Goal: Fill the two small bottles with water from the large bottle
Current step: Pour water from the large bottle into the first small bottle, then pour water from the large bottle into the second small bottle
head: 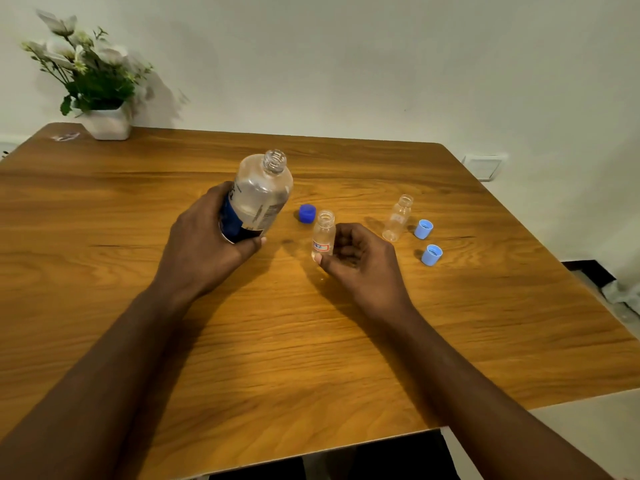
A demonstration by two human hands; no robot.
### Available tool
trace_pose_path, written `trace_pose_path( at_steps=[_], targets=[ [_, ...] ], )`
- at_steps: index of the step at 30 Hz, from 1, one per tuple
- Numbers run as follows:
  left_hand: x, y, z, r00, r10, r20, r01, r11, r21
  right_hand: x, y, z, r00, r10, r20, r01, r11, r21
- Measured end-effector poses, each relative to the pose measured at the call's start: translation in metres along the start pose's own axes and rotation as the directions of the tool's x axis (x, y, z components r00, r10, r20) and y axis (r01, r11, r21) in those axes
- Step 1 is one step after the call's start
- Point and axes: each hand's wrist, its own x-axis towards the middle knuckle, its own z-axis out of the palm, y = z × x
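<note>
On a wooden table [311, 341], an uncapped large bottle [260, 195] is gripped by the left hand [207, 244] — tilted away. A small open bottle [323, 235] is held upright by the right hand [360, 261]; a second small bottle [398, 218] stands beside two light-blue caps [427, 242] — apart.

Single head-worn view, wide-angle, facing forward and down, close over table [346, 341]

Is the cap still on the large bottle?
No, the large bottle in the left hand has an open threaded neck, and a dark blue cap lies on the table.
</note>
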Motion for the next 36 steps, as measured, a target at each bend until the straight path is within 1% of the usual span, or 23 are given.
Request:
trace_pose_path(
  at_steps=[8, 12, 17, 22, 25, 28, 30, 33, 35, 36],
  targets=[
    [0.0, -0.007, 0.002, 0.985, -0.171, -0.014, 0.168, 0.976, -0.142, 0.037, -0.005, 0.035, 1.0, -0.005, -0.015, 0.003, 0.992, -0.13],
    [0.001, -0.008, 0.001, 0.979, -0.204, -0.016, 0.199, 0.967, -0.16, 0.05, -0.006, 0.044, 0.999, -0.003, -0.038, -0.006, 0.972, -0.236],
    [0.003, -0.008, 0.002, 0.975, -0.221, -0.004, 0.217, 0.961, -0.171, 0.057, -0.001, 0.047, 0.998, 0.014, -0.063, -0.033, 0.953, -0.302],
    [0.003, -0.009, 0.002, 0.974, -0.228, 0.008, 0.226, 0.96, -0.167, 0.057, 0.0, 0.049, 0.996, 0.028, -0.082, -0.053, 0.945, -0.323],
    [0.003, -0.008, 0.001, 0.972, -0.235, 0.015, 0.234, 0.958, -0.168, 0.056, -0.004, 0.049, 0.998, 0.035, -0.058, -0.051, 0.947, -0.317],
    [0.002, -0.007, 0.001, 0.972, -0.236, 0.017, 0.236, 0.958, -0.163, 0.048, -0.01, 0.041, 0.996, 0.07, -0.058, -0.083, 0.96, -0.266],
    [0.002, -0.005, 0.001, 0.972, -0.236, 0.019, 0.236, 0.958, -0.162, 0.035, -0.012, 0.032, 0.989, 0.1, -0.111, -0.12, 0.975, -0.189],
    [0.002, -0.004, 0.001, 0.97, -0.243, 0.019, 0.243, 0.956, -0.165, 0.011, -0.008, 0.012, 0.958, 0.118, -0.262, -0.161, 0.976, -0.147],
    [0.002, -0.003, 0.001, 0.97, -0.245, 0.014, 0.244, 0.955, -0.167, 0.0, -0.005, -0.005, 0.907, 0.147, -0.394, -0.208, 0.971, -0.117],
    [0.001, -0.002, 0.001, 0.97, -0.243, 0.012, 0.242, 0.956, -0.166, -0.002, -0.004, -0.014, 0.87, 0.163, -0.466, -0.239, 0.965, -0.107]
  ],
)
